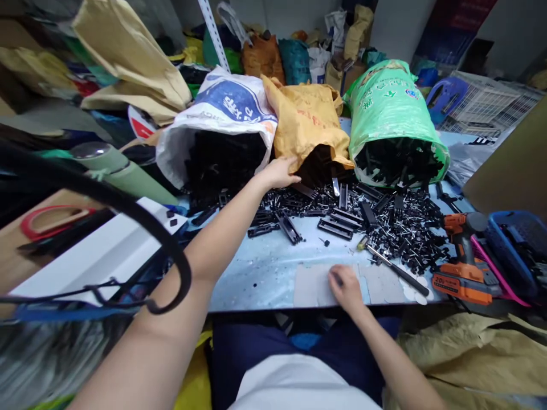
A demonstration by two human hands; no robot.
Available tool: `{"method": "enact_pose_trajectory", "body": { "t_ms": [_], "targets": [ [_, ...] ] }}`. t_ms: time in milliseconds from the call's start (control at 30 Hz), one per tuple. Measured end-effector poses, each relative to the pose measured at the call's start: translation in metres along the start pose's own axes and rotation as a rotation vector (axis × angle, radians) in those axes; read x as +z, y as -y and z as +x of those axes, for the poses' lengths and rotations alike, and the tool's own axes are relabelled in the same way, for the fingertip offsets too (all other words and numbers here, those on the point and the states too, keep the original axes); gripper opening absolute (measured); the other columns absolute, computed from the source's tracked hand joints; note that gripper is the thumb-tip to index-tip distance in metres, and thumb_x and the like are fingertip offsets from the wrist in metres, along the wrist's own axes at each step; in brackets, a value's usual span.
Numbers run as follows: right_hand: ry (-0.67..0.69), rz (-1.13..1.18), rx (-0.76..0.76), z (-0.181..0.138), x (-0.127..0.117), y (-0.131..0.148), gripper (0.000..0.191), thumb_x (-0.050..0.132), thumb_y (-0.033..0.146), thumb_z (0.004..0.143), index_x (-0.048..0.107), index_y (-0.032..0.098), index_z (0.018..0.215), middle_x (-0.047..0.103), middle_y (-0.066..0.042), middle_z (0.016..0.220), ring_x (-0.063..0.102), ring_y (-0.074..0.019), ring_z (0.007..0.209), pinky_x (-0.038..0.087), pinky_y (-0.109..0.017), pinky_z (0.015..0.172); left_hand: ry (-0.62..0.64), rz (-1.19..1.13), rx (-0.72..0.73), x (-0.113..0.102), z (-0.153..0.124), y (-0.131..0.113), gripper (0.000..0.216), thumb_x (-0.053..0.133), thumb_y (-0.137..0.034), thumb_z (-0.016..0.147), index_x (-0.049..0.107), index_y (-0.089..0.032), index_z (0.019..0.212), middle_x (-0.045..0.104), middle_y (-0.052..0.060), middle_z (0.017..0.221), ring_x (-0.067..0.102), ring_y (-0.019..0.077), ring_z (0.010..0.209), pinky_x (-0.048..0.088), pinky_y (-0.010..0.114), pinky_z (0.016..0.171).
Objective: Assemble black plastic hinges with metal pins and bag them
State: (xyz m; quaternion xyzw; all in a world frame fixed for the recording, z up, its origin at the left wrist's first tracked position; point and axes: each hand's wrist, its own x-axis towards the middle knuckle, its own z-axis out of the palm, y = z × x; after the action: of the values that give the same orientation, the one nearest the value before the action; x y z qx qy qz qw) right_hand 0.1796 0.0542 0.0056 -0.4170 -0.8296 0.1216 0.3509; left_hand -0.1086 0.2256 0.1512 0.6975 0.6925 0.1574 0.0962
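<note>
My left hand (282,172) is stretched out to the yellow woven sack (307,122), closed at the left edge of its mouth, fingers on the fabric and thumb below. My right hand (345,287) rests curled on a grey cardboard pad (310,285) near the table's front edge. Something dark shows between its thumb and fingers, too small to name. Between the hands lie long black plastic parts (335,229) and a small black piece (326,242). A heap of black parts with metal pins (410,233) spreads to the right.
A white sack (233,105) and a green sack (388,108), both with black parts inside, flank the yellow one. At the right are a screwdriver (401,273), an orange cordless drill (461,256) and a blue basket (517,245). A black curved bar (171,245) crosses the left foreground.
</note>
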Motion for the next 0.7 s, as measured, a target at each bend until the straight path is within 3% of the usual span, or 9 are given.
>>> {"method": "enact_pose_trajectory", "body": {
  "t_ms": [133,233,333,433,533,700],
  "targets": [
    [0.024,-0.200,0.029,0.050,-0.013,-0.030,0.018,0.045,0.023,0.084,0.060,0.017,0.093,0.062,-0.009,0.094,0.053,-0.0213,0.090,0.044,-0.036,0.080,-0.025,0.039,-0.006,0.030,-0.074,0.007,0.055,0.046,-0.038,0.082,0.041,-0.013,0.130,0.044,0.011,0.134,0.038,0.0246,0.125,0.030,0.033,0.104],
    [0.153,-0.348,0.003,0.090,-0.010,-0.042,0.016,0.052,0.022,0.080,0.062,0.015,0.091,0.058,-0.013,0.103,0.049,-0.0251,0.095,0.042,-0.039,0.080,-0.013,0.045,-0.176,0.046,-0.122,0.019,0.046,0.037,-0.036,0.085,0.047,-0.014,0.125,0.055,0.009,0.123,0.049,0.0243,0.115,0.037,0.034,0.098],
    [0.279,-0.440,0.014,0.118,0.002,-0.047,0.009,0.057,0.021,0.077,0.063,0.015,0.081,0.057,-0.015,0.102,0.046,-0.0278,0.096,0.041,-0.041,0.076,0.018,0.106,-0.326,0.056,-0.152,0.033,0.042,0.036,-0.029,0.084,0.053,-0.013,0.119,0.060,0.011,0.114,0.053,0.0259,0.108,0.041,0.035,0.094],
    [0.342,-0.410,0.028,0.130,0.010,-0.047,0.004,0.060,0.018,0.076,0.063,0.016,0.075,0.057,-0.014,0.103,0.046,-0.0272,0.096,0.041,-0.041,0.076,0.026,0.176,-0.405,0.061,-0.165,0.044,0.041,0.037,-0.021,0.080,0.056,-0.012,0.115,0.060,0.013,0.110,0.054,0.0275,0.105,0.042,0.037,0.092],
    [0.310,-0.244,0.032,0.131,0.008,-0.041,0.006,0.060,0.021,0.076,0.060,0.016,0.073,0.057,-0.012,0.105,0.048,-0.0247,0.096,0.040,-0.038,0.078,0.051,0.199,-0.388,0.064,-0.167,0.048,0.040,0.037,-0.018,0.079,0.056,-0.012,0.113,0.059,0.014,0.113,0.052,0.0278,0.106,0.042,0.037,0.091],
    [0.481,0.215,0.226,0.115,-0.006,-0.021,0.024,0.048,0.039,0.083,0.056,0.016,0.079,0.058,-0.001,0.071,0.053,-0.0140,0.065,0.042,-0.027,0.060,0.102,0.225,-0.431,0.074,-0.164,0.046,0.038,0.036,-0.012,0.076,0.054,-0.010,0.110,0.059,0.018,0.107,0.051,0.0302,0.104,0.044,0.040,0.084]
  ]
}}
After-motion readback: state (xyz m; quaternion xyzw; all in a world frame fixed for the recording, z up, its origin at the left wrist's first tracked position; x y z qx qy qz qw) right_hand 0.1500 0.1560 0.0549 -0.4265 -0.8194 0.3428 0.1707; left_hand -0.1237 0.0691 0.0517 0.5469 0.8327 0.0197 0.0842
